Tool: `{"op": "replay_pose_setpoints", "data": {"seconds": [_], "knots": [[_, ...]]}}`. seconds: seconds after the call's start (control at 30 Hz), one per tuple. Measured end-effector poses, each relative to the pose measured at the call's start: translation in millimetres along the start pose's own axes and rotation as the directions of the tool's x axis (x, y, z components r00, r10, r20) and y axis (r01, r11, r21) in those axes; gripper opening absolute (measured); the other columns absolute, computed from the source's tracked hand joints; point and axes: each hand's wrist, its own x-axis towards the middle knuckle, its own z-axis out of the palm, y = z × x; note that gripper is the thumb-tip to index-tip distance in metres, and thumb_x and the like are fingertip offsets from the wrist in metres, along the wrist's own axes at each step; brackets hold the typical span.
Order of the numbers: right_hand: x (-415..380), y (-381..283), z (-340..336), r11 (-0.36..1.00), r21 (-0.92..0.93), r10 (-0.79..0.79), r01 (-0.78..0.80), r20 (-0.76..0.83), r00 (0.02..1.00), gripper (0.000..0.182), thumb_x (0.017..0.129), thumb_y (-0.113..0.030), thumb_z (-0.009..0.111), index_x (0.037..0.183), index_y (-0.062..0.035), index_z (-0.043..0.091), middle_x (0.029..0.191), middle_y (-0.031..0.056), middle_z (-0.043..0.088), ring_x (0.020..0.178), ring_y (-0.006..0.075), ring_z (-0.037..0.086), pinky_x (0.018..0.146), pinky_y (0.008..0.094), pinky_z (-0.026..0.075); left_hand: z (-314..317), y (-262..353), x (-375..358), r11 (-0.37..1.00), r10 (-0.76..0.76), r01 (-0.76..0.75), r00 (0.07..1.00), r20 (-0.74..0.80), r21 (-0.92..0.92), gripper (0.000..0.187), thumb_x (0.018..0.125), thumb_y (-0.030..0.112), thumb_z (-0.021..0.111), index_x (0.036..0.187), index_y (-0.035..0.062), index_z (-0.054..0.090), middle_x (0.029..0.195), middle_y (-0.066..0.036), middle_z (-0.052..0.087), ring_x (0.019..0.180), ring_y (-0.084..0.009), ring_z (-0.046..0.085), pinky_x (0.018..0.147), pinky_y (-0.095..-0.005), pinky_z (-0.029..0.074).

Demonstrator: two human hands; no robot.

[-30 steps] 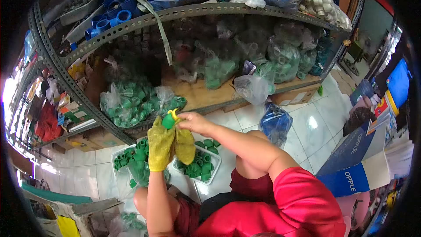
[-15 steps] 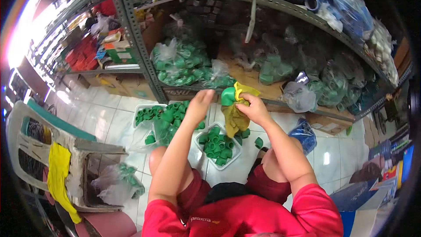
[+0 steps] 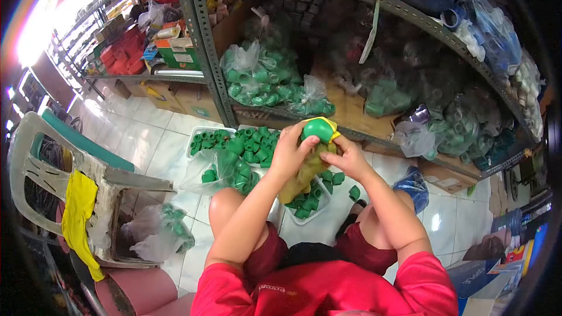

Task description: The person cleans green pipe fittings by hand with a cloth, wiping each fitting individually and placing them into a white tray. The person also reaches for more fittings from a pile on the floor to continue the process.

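A green pipe elbow is held up between my two hands, above the trays on the floor. My left hand is closed round its left side, the thumb pressing on its front. My right hand grips a yellow cloth that wraps the elbow's far and right side and hangs down below it. Beneath the cloth, partly covered by it, stands a white tray of green fittings. A few loose green fittings lie on the floor to its right.
Behind are a tray of green fittings and an open plastic bag. A metal shelf holds bagged green fittings. To the left stands a worn plastic chair with a yellow cloth; a blue bag lies right.
My left hand, open and apart before, has moved right and closed on the elbow. My right hand still holds the cloth around it. The view has shifted slightly, so the surroundings sit further right.
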Motion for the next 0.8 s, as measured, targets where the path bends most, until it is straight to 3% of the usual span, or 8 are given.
{"op": "replay_pose_setpoints", "data": {"seconds": [0.13,0.23,0.3,0.37,0.47,0.57,0.63,0.8], "knots": [[0.1,-3.6,-5.3,0.753,0.573,0.21,-0.323,0.255,0.944,0.043,0.078,-0.011,0.06,0.119,-0.0065,0.048,0.107,0.0038,0.055,0.094,0.0134,0.054,0.08,0.0275,0.044,-2.1,6.6,6.4,0.951,0.298,-0.297,0.955,-0.001,0.08,0.039,0.076,0.02,0.062,0.11,0.0047,0.052,0.104,-0.015,0.055,0.101,-0.0316,0.047,0.087,-0.0382,0.037],[-6.4,-9.0,0.3,0.641,0.658,0.266,-0.395,0.292,0.918,0.045,0.079,-0.013,0.059,0.121,-0.0063,0.045,0.1,0.0044,0.058,0.093,0.015,0.056,0.079,0.0288,0.045,0.2,1.7,6.1,0.997,0.063,-0.06,0.995,0.078,-0.049,0.036,0.08,0.019,0.058,0.111,0.0037,0.05,0.109,-0.015,0.053,0.104,-0.0312,0.046,0.091,-0.0374,0.034],[-9.6,-2.8,3.6,0.972,-0.066,0.236,-0.227,0.21,0.949,0.046,0.077,-0.016,0.059,0.12,-0.0063,0.045,0.098,0.0081,0.059,0.093,0.0185,0.057,0.079,0.0307,0.045,3.8,-5.1,3.5,0.999,0.045,-0.045,0.998,0.038,-0.017,0.034,0.084,0.028,0.051,0.106,0.0015,0.052,0.102,-0.018,0.056,0.098,-0.0338,0.05,0.087,-0.038,0.037],[-10.4,19.7,6.4,0.941,-0.296,0.241,-0.166,0.238,0.941,0.047,0.075,-0.019,0.06,0.118,-0.0058,0.046,0.097,0.0117,0.06,0.091,0.0206,0.058,0.08,0.0315,0.044,3.3,-8.7,2.7,0.919,-0.333,0.261,0.916,0.223,0.297,0.042,0.087,0.037,0.044,0.1,-0.0009,0.054,0.091,-0.022,0.058,0.09,-0.0369,0.053,0.08,-0.0386,0.04],[-16.4,22.5,10.0,0.741,-0.671,0.165,-0.011,0.167,0.972,0.042,0.075,-0.019,0.059,0.113,-0.0051,0.048,0.095,0.0134,0.059,0.088,0.0219,0.058,0.079,0.0333,0.044,11.9,-15.6,-1.6,0.927,-0.321,0.262,0.924,0.208,0.267,0.046,0.088,0.041,0.041,0.098,-0.002,0.055,0.086,-0.023,0.057,0.087,-0.0377,0.054,0.078,-0.039,0.041],[-18.8,16.8,7.9,0.961,-0.158,0.248,-0.225,0.145,0.958,0.034,0.077,-0.014,0.055,0.109,-0.0048,0.049,0.094,0.0113,0.059,0.086,0.0205,0.058,0.077,0.0333,0.046,17.7,-19.2,-4.8,0.976,-0.195,0.168,0.956,0.219,0.136,0.039,0.089,0.034,0.044,0.105,-0.0002,0.052,0.097,-0.021,0.056,0.095,-0.0345,0.051,0.082,-0.0375,0.039],[-15.7,10.5,-3.2,0.515,0.665,0.387,-0.541,0.384,0.839,0.035,0.077,-0.009,0.053,0.111,-0.0055,0.047,0.094,0.0089,0.058,0.085,0.018,0.058,0.076,0.0314,0.048,20.8,-21.7,-8.0,0.996,-0.074,0.063,0.976,0.207,0.062,0.036,0.089,0.031,0.045,0.109,0.001,0.049,0.104,-0.02,0.054,0.098,-0.0328,0.049,0.085,-0.0366,0.038],[-13.3,16.8,-6.4,0.287,0.815,0.275,-0.504,0.433,0.858,0.045,0.075,-0.004,0.051,0.12,-0.0031,0.043,0.106,0.011,0.056,0.092,0.0206,0.058,0.082,0.0332,0.047,14.0,-14.4,0.7,0.997,0.071,-0.059,0.964,0.257,-0.053,0.041,0.091,0.032,0.041,0.123,0.007,0.041,0.118,-0.012,0.047,0.107,-0.0262,0.045,0.089,-0.0332,0.037]]}}
